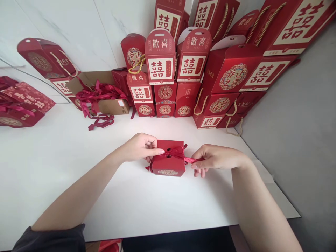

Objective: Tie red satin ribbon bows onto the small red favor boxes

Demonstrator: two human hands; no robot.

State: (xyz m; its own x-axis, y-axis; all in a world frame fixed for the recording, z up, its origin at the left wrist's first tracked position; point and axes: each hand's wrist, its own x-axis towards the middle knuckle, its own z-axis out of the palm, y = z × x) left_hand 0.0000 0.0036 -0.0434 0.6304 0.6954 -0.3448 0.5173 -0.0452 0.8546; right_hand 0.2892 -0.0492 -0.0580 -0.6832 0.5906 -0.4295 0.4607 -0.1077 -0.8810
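Observation:
A small red gift box with a gold round emblem on its front sits on the white table. A dark pink ribbon is tied in a bow on its top, over two dark holes. At the bow's left side, my left hand pinches the ribbon between thumb and fingers, close against the box. My right hand is to the right of the box, its thumb and forefinger closed on a ribbon end drawn out from the bow. More ribbon ends hang at the box's left and right sides.
Stacked red gift boxes line the back wall, with larger ones at the right. An open cardboard box holds a tangle of ribbons. More red boxes stand at far left. A grey wall bounds the table's right.

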